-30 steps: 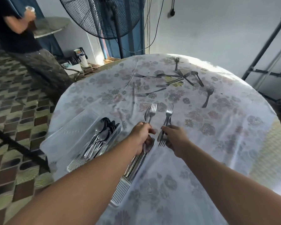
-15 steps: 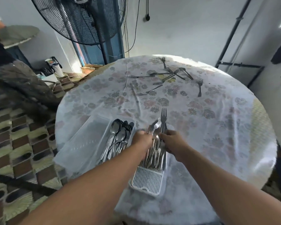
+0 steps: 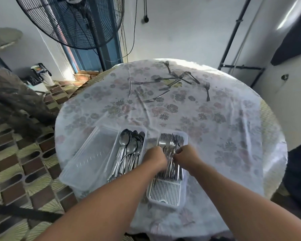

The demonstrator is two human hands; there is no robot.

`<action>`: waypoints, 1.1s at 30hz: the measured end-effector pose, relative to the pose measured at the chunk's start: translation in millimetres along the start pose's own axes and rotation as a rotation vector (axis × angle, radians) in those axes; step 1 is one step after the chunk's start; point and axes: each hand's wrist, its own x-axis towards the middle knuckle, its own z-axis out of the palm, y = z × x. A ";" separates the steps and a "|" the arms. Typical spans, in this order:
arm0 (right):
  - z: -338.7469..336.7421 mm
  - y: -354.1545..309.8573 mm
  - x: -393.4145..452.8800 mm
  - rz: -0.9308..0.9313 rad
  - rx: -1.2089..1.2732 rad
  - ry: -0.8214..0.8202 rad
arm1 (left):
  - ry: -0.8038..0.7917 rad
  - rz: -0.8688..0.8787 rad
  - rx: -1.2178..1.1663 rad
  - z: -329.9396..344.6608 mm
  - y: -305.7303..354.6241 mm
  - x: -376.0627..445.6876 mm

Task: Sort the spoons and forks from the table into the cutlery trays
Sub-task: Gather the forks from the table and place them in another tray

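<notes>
My left hand and my right hand are side by side over the white slatted fork tray. Both have fingers curled down onto the bundle of forks lying in it, tines pointing away from me. The fingertips are hidden among the handles. Left of it, a clear tray holds several spoons. Loose forks lie scattered at the table's far side, with one fork apart on the right and another nearer the middle.
An empty clear tray sits at the table's left edge beside the spoon tray. The round table carries a floral cloth. A large standing fan is behind the table on the left, and dark pipes run up the right wall.
Both hands came down from holding forks upright above the cloth to the fork tray, where the forks now lie flat. The view has shifted back and down.
</notes>
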 end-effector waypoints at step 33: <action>-6.4 -18.6 -20.9 -0.159 -0.311 0.150 | 0.308 0.491 0.474 6.9 -19.6 25.2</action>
